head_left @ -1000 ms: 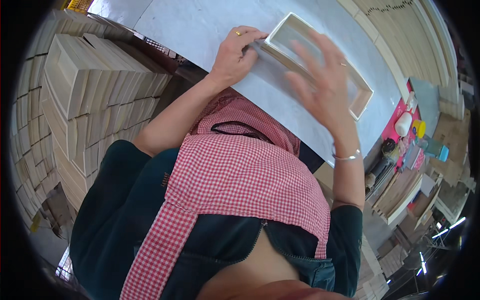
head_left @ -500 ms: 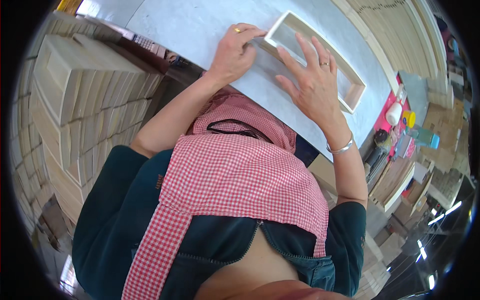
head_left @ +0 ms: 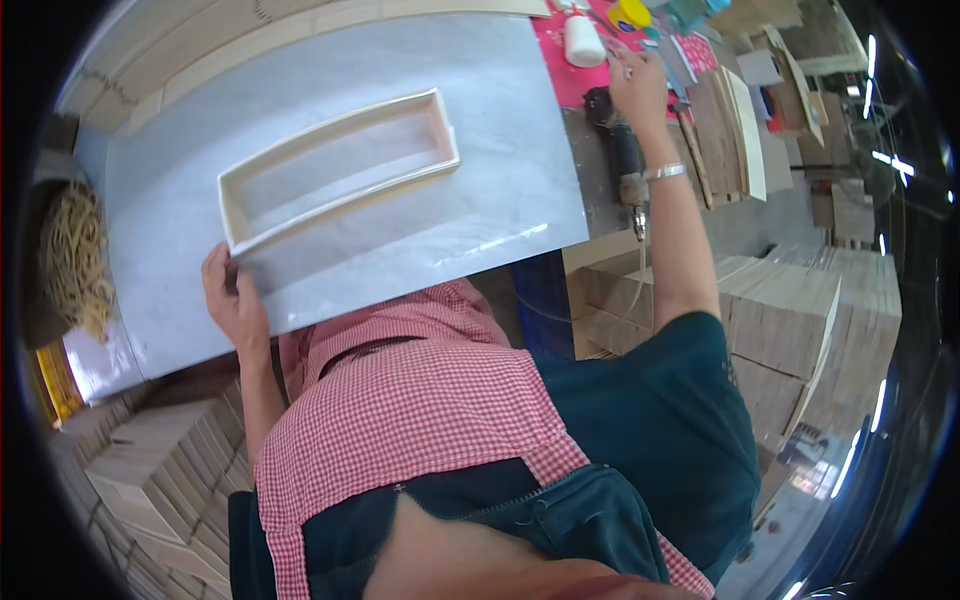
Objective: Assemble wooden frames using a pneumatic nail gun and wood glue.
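Note:
A shallow rectangular frame of pale wood [head_left: 340,205] lies on the grey-white tabletop [head_left: 400,240], its middle showing the table surface. At its near left corner is my left hand [head_left: 236,300], thumb and fingers apart; whether the fingertips touch the wood I cannot tell. My right hand [head_left: 640,88] reaches out to the far right over a pink mat [head_left: 566,85], its fingers drawn together beside a white bottle [head_left: 583,42]. What they hold, if anything, is too small to make out. Below that hand lies a black cylindrical tool [head_left: 624,150] with a metal hose fitting.
A yellow tub [head_left: 629,14] stands beyond my right hand. Pale wooden strips [head_left: 330,18] line the table's far edge. A coiled beige bundle [head_left: 78,260] sits at the left. Stacked wooden pieces [head_left: 165,460] fill the lower left, with more stacks [head_left: 760,310] at the right.
My view has swung to the right. My right hand has left the wooden frame and reached over to the pink mat. My left hand stays by the frame's corner.

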Available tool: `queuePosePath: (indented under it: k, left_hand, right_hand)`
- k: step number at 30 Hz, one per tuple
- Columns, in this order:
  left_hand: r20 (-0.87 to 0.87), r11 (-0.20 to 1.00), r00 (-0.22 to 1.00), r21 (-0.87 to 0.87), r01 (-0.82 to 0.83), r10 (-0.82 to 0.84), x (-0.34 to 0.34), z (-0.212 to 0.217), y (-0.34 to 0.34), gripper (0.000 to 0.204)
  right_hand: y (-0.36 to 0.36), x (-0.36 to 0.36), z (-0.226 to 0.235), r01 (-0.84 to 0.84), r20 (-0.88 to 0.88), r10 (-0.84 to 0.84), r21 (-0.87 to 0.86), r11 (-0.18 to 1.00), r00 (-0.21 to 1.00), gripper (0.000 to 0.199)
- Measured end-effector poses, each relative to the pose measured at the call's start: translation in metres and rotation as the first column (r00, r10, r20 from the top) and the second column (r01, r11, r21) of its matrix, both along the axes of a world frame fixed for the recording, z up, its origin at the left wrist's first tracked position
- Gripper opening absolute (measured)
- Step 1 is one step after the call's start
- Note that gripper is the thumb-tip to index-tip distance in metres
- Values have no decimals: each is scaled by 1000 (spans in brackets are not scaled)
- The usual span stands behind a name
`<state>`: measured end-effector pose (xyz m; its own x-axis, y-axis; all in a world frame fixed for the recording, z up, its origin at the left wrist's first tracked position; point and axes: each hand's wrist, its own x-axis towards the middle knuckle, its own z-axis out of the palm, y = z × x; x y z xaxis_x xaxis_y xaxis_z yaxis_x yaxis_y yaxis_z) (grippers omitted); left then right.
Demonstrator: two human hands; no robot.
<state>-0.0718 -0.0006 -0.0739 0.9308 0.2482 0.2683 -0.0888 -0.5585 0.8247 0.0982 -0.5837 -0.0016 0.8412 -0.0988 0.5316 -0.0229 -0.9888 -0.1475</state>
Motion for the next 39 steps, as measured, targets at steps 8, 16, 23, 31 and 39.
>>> queuePosePath:
  k: [8,16,23,31,39]
  left_hand:
    - [-145,996,989,-92,-16,3,-8,-2,12,45]
    - [-111,999,993,3,-42,42,-5,-7,14,44]
    - [-94,997,995,-67,-47,41,-8,-3,11,45]
    - [-25,999,1000,-51,-2,1,-7,-2,10,46]
    - [146,998,988,-44,51,-44,8,-10,4,50]
  right_hand:
    - [-108,83,-57,262,-475,-350,-243,934,808,52]
    - [-124,12,18,314,-62,-310,77,946,949,62]
    - [-255,-107,74,801,-534,-643,118,587,549,92]
    - [-267,-131,70,787,-474,-692,2,617,544,97]
    - [-221,-92,86,449,-12,-477,363,817,879,73]
